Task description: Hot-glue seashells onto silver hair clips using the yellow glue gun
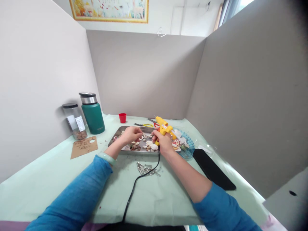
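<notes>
My right hand (165, 143) is wrapped round a yellow hot glue gun (162, 123), its black cord (141, 176) running down toward the front edge. The gun is held over the right part of a metal tray (134, 152) of shells and small stones. Above the tray's middle is my left hand (132, 134), fingers curled and tips close together; whatever they may pinch is too small to make out. White shells (151, 146) lie below both hands. Behind the gun, a blue glass plate (190, 142) bears more shells, partly hidden.
At left stand a green bottle (93, 117), a clear jar (75, 123) and a brown card (84, 147). A red cup (122, 118) and yellow-handled scissors (147, 125) are behind the tray. Metal clips (146, 168) lie in front; a black flat object (214, 170) is at right.
</notes>
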The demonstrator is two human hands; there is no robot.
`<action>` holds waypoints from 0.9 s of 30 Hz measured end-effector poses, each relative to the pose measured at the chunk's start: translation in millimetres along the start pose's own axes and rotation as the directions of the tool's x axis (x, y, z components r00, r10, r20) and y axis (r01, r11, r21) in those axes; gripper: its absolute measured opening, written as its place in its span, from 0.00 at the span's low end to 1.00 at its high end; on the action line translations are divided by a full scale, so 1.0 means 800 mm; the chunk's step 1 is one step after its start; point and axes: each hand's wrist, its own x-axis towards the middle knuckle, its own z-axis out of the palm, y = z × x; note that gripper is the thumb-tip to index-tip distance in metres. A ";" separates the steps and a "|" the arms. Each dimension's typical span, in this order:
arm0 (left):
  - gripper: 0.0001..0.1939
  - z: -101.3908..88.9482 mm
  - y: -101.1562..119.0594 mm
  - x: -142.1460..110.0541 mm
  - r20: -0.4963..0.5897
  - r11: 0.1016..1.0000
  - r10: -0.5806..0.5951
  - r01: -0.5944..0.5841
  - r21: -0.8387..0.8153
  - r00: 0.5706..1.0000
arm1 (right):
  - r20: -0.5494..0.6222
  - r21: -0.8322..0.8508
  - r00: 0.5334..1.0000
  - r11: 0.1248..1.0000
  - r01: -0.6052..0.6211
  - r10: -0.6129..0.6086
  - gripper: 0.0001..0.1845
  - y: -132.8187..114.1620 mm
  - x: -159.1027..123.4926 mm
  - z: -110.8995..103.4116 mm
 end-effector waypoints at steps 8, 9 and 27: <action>0.11 -0.002 -0.017 0.003 -0.024 0.718 0.061 -0.028 0.695 0.998 | 0.018 -0.004 1.000 1.000 -0.016 0.016 0.13 -0.003 -0.002 0.001; 0.11 -0.008 -0.020 0.006 -0.088 0.706 0.049 0.028 0.708 0.995 | 0.019 -0.010 1.000 1.000 -0.017 0.017 0.13 -0.003 -0.002 0.001; 0.09 -0.021 -0.016 0.001 0.126 0.960 0.059 -0.091 0.266 0.990 | 0.040 -0.026 0.999 0.999 -0.027 0.028 0.13 -0.004 -0.002 0.001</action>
